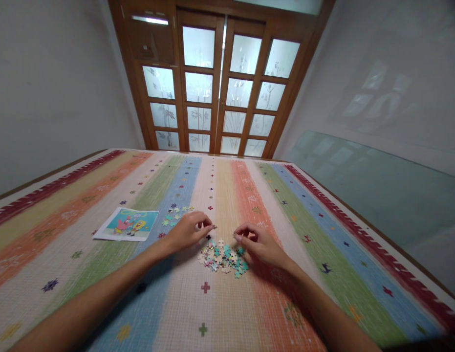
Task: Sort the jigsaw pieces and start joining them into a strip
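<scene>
A pile of small jigsaw pieces [225,258], in teal, pink, cream and white, lies on the striped cloth between my forearms. Just above its left side, my left hand [192,230] pinches one jigsaw piece [214,227] between thumb and finger. My right hand [256,239] is closed in a pinch at the upper right of the pile, with what looks like a jigsaw piece, mostly hidden, at the fingertips. Behind my left hand, several loose green and yellow pieces [170,220] are spread out. Farther left lies a paper picture [130,224] of cartoon figures.
A striped, patterned cloth [205,313] covers the long table. At its far end stand wooden doors [216,88] with frosted panes. Pale walls rise on both sides, and a greenish glass panel [374,181] leans along the right wall.
</scene>
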Demonstrator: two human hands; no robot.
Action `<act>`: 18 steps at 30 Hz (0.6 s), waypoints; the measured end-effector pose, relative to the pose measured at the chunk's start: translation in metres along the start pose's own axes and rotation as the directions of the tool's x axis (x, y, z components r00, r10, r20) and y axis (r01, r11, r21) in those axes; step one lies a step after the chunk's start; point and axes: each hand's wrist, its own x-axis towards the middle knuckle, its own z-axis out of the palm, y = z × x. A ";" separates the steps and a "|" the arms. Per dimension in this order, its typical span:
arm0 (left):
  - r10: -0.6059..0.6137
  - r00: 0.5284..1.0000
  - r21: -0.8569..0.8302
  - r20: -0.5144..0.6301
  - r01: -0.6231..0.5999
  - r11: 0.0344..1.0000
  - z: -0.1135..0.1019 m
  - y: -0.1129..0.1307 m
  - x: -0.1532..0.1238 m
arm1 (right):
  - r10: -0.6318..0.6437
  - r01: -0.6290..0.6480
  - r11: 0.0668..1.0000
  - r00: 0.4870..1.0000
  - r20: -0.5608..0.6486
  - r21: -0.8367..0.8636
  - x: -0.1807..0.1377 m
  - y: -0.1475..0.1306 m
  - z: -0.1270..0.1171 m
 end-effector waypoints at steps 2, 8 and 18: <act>0.032 0.999 0.186 -0.012 -0.029 0.982 -0.010 -0.017 -0.003 | 0.006 -0.006 1.000 1.000 -0.003 -0.001 0.001 0.000 0.000; 0.040 0.999 0.414 -0.001 -0.036 0.910 -0.021 -0.046 -0.015 | 0.005 -0.006 0.999 1.000 -0.023 -0.033 0.002 -0.001 -0.003; 0.052 0.996 0.514 0.071 -0.081 0.854 -0.024 -0.040 -0.023 | -0.015 0.012 0.997 0.999 -0.038 -0.072 0.003 -0.001 -0.005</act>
